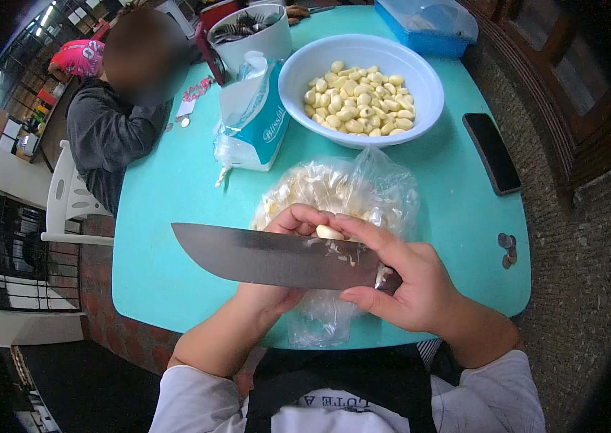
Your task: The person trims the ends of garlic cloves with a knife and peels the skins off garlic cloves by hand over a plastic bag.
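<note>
My right hand is wrapped round the handle end of a large knife, whose broad blade points left with bits of peel stuck on it. Behind the blade, the fingers of my left hand hold a pale garlic clove at the blade's upper edge. My right fingertips reach over to the clove too. Much of my left hand is hidden by the blade. Under both hands lies a clear plastic bag with garlic and loose skins in it. Beyond it stands a white basin holding many peeled cloves.
A tissue pack sits left of the basin, with a tub of cutlery behind. A phone and coins lie on the turquoise table at right. A blue container is at the back. A person sits at left.
</note>
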Demonstrator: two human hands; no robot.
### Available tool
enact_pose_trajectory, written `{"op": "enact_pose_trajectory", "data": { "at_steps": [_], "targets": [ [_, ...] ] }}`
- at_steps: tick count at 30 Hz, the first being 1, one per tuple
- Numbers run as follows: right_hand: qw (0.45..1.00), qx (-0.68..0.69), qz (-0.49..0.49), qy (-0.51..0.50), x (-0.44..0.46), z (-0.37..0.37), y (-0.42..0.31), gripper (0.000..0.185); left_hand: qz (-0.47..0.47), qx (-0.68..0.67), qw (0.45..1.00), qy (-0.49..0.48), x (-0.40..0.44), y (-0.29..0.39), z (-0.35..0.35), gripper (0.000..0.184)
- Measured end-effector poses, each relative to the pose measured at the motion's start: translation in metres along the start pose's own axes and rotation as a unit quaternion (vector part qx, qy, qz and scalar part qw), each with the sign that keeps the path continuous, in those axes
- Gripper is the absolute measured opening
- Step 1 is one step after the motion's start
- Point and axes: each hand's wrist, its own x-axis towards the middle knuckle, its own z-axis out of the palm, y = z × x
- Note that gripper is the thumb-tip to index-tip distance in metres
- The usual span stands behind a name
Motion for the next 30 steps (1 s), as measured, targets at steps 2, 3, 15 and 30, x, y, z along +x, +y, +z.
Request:
{"op": "enact_pose_trajectory", "data": {
  "at_steps": [2, 3, 15, 30],
  "targets": [
    [0.999, -0.03, 0.025, -0.028, 0.001, -0.006, -0.007, 0.065, -0.004, -0.001, 1.0, 0.011, -0.001, 0.0, 0.0, 0.026],
    [0.998, -0.041, 0.029, -0.035, 0.0, -0.007, -0.009, 0.064, -0.002, 0.005, 1.0, 0.013, -0.001, 0.0, -0.001, 0.026],
    [0.998, 0.037, 0.041, -0.024, 0.005, -0.005, -0.01, 0.055, 0.055, 0.033, 0.997, 0.047, -0.002, -0.002, 0.002, 0.029],
    [0.982, 0.122, 0.138, -0.043, 0.007, -0.005, -0.014, 0.05, 0.068, 0.038, 0.995, 0.054, -0.003, 0.003, 0.009, 0.03]
  ]
}}
